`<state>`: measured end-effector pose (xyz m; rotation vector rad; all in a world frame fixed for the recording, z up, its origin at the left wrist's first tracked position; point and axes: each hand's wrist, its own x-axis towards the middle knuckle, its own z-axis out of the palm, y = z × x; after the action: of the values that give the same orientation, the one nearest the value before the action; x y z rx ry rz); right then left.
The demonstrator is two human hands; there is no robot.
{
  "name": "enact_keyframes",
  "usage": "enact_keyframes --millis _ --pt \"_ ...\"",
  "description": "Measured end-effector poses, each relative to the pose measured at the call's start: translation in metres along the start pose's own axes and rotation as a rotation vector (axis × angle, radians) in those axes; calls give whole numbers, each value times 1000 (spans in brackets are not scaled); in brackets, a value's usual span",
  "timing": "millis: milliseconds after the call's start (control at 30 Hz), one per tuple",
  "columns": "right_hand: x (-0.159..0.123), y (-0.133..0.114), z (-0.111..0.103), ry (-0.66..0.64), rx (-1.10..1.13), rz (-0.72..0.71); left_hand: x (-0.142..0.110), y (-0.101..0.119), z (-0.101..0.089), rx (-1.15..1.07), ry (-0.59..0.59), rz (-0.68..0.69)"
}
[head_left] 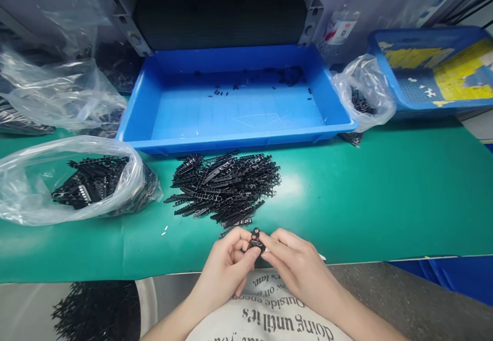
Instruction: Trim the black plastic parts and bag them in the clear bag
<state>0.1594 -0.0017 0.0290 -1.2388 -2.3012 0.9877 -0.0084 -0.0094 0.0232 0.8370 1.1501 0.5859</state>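
Item: small black part (pixel 256 239), pinched between both hands at lower centre of frame.
Left hand (pixel 227 265) and right hand (pixel 296 264) fingers closed on it, near the supply pile (pixel 225 187) on the green tabletop (pixel 385 197), blue tray (pixel 234 135) behind.

Green work mat (pixel 385 202) across a bench, crowded with stock. At centre, a loose heap of black plastic strips (pixel 225 187); just behind it, a shallow blue tray (pixel 331 110) with a few black bits scattered inside. Left, an open clear plastic bag of black strips (pixel 77 182), another crumpled clear bag (pixel 57 94) behind it. Right of the tray, a small clear bag of black parts (pixel 364 94), touching the tray's corner, beside a blue perforated basket (pixel 419 87) with yellow sheets.
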Motion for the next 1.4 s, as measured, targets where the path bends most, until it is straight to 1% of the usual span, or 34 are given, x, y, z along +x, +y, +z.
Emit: enact_keyframes --millis 133,300,500,733,1000,1200,1400 --pt "0 1 1 -2 41 13 0 0 1 -31 29 5" --pt "2 1 -1 -59 66 16 2 -2 -1 -43 -10 -22" --pt "4 0 -3 -111 90 45 2 -3 -2 -52 -12 -25" --pt "4 -1 0 -79 95 79 2 -3 0 -75 -4 -9" --pt "3 -1 3 -31 139 80 4 -2 0 -112 -22 -5" --pt "2 1 9 -14 150 95 5 -5 2 -131 11 6" --pt "4 2 8 -27 149 99 3 -7 3 -75 46 25"
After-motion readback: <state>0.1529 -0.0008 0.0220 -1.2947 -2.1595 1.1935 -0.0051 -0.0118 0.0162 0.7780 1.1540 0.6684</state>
